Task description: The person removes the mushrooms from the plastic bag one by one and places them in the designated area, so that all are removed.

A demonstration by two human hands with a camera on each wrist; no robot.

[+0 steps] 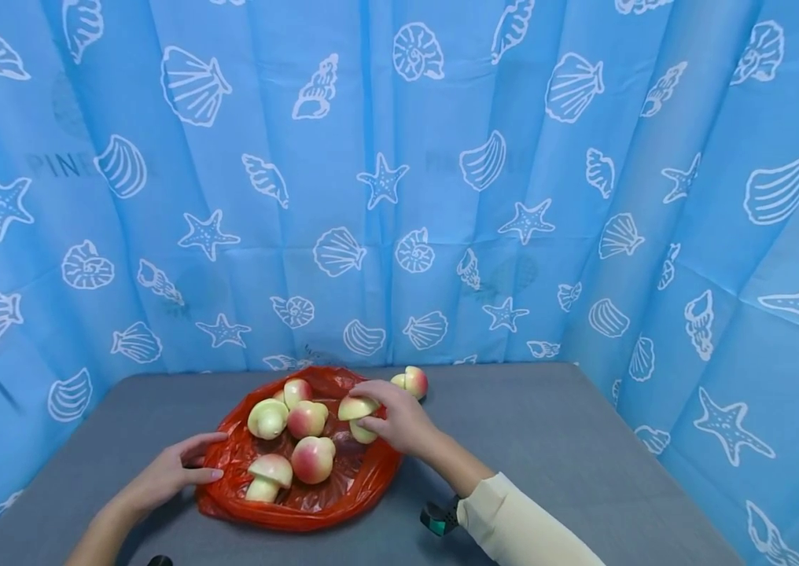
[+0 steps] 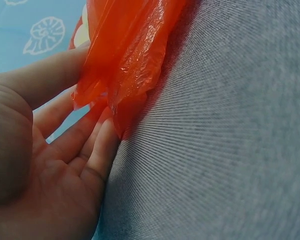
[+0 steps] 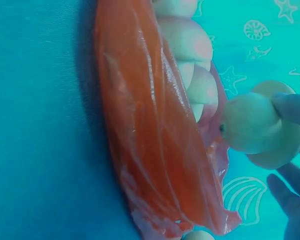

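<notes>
1. The right hand (image 1: 399, 420) grips a toy mushroom (image 1: 359, 415) by cap and stem, just above the bag's (image 1: 300, 503) right edge.
2. The left hand (image 1: 173, 472) pinches the bag's left rim against the bench (image 1: 548, 440).
3. The mushroom looks light, smooth and firm; the cap is probably the surest hold.
4. The bag is thin, limp, slippery film; peaches (image 1: 312, 459) lie inside it.

Bright even light, soft shadows, wide-angle bending at head view edges, right wrist view tinted teal, close-ups blurred
</notes>
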